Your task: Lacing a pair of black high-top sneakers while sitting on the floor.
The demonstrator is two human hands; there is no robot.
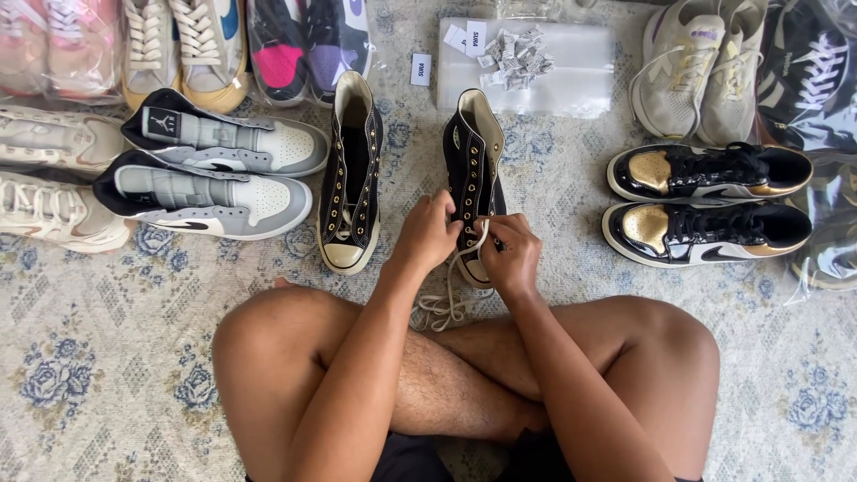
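A black high-top sneaker [470,152] with gold eyelets lies on the carpet, toe toward me, in front of my crossed legs. My left hand [427,234] rests on its left side near the toe and pinches the cream shoelace [451,299]. My right hand [511,254] grips the same lace at the lower eyelets on the right side. The lace's loose ends trail down onto the carpet by my shins. The matching black high-top [351,174] lies unlaced just to the left, apart from both hands.
Two grey and white sneakers [210,170] lie at the left, black and gold sneakers [705,205] at the right. Clear plastic bags with small tags [527,62] sit behind. More shoes line the far edge and both sides. A patterned carpet [98,357] covers the floor.
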